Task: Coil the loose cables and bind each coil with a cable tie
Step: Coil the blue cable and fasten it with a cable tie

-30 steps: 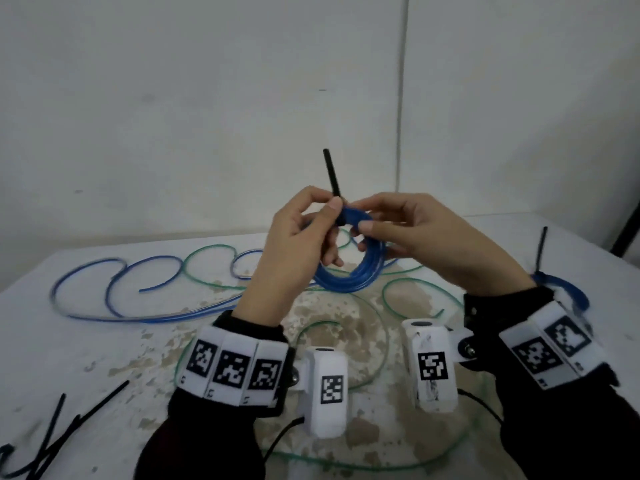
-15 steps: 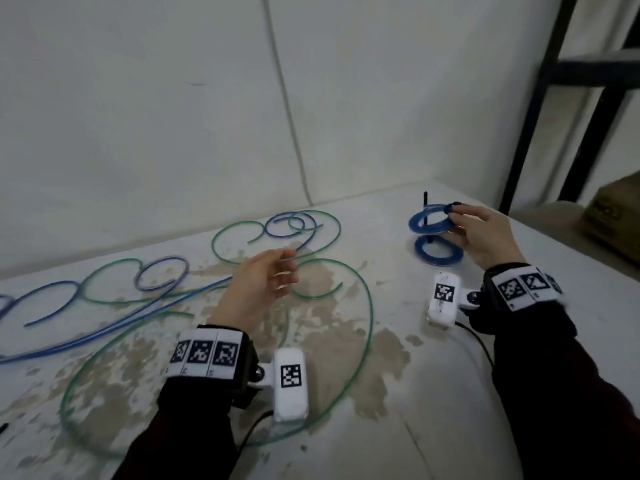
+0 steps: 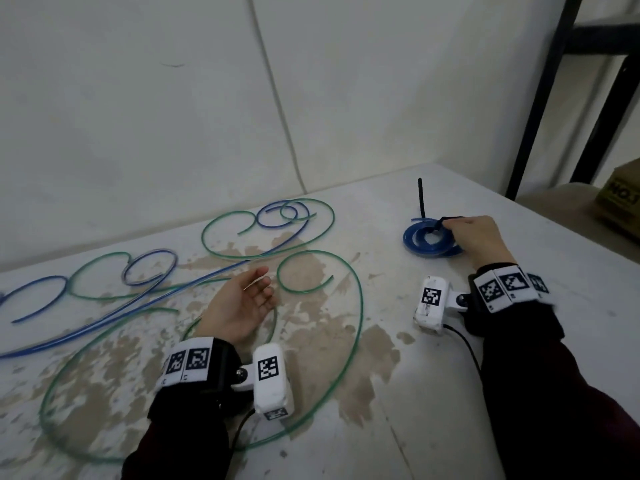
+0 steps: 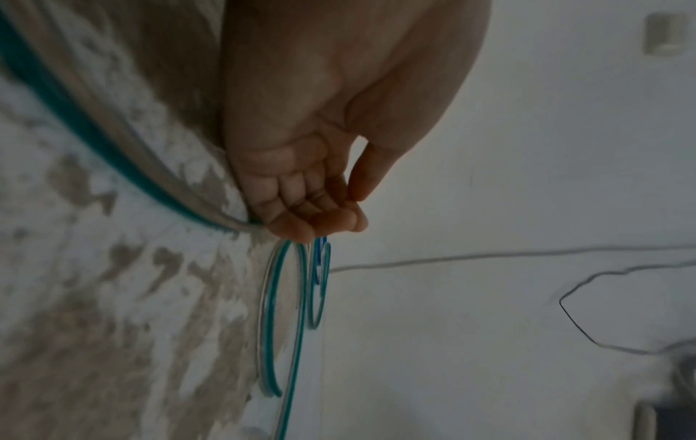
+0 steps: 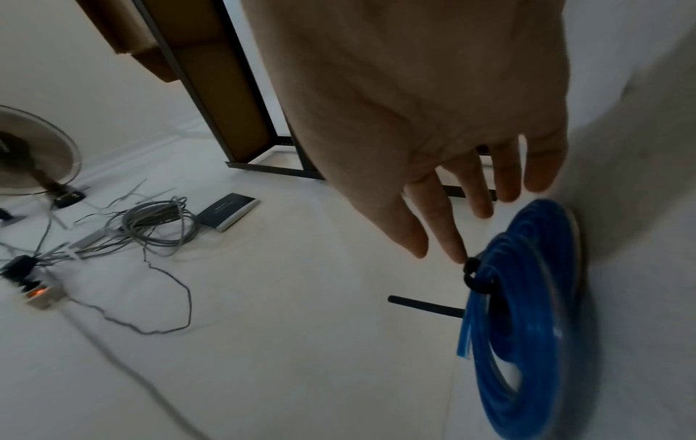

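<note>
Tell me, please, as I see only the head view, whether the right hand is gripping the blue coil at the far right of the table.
Observer: No. In the right wrist view the right hand has its fingers straight. None of them curls round the blue coil.
Operator: Is the tie closed round it?
Observer: Yes. The black cable tie loops round the strands, its tail sticks out sideways, and one fingertip is right at it.
Operator: And is the left hand holding anything?
Observer: No. The left wrist view shows the left hand with loosely bent fingers and nothing in them. A green cable runs beside it on the table.
</note>
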The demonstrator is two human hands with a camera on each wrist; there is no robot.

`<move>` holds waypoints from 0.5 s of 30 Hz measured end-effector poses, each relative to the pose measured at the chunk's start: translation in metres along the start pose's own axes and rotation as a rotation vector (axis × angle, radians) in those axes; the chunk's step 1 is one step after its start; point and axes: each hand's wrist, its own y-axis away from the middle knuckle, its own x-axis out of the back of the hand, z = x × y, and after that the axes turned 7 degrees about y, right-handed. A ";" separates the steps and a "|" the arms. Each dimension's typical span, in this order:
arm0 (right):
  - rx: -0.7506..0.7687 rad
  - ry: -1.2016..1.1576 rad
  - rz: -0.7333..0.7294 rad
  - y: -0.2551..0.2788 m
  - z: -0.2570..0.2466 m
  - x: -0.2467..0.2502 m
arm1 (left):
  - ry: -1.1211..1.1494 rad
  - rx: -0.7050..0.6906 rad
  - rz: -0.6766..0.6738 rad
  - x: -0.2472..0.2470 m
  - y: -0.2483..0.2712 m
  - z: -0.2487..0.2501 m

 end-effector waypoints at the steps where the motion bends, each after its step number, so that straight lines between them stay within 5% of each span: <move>1: 0.022 0.092 0.038 0.001 -0.002 0.002 | 0.026 0.004 0.007 0.002 -0.001 0.000; 4: 0.136 0.006 0.063 0.018 -0.019 0.004 | 0.087 0.010 0.017 0.007 -0.003 0.000; 8: 0.287 -0.093 -0.345 0.055 -0.062 -0.028 | 0.147 0.012 0.017 0.010 -0.005 -0.001; 12: 0.398 0.374 -0.737 0.074 -0.103 -0.091 | 0.185 0.019 0.008 0.013 -0.006 -0.001; 15: 0.451 0.726 -0.795 0.070 -0.119 -0.126 | 0.192 0.018 -0.001 0.014 -0.007 -0.002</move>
